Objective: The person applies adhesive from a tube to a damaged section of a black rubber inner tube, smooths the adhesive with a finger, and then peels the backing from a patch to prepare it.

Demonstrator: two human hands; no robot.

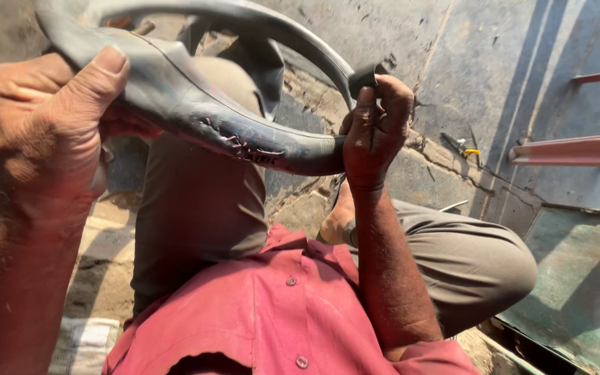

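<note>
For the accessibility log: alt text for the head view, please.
Both hands grip a black rubber inner tube with a rough patched spot; the left hand holds one end, the right hand the other. Below are a red shirt and grey trousers.

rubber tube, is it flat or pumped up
Flat: the rubber tube sags limp and creased between the left hand and right hand.
</note>
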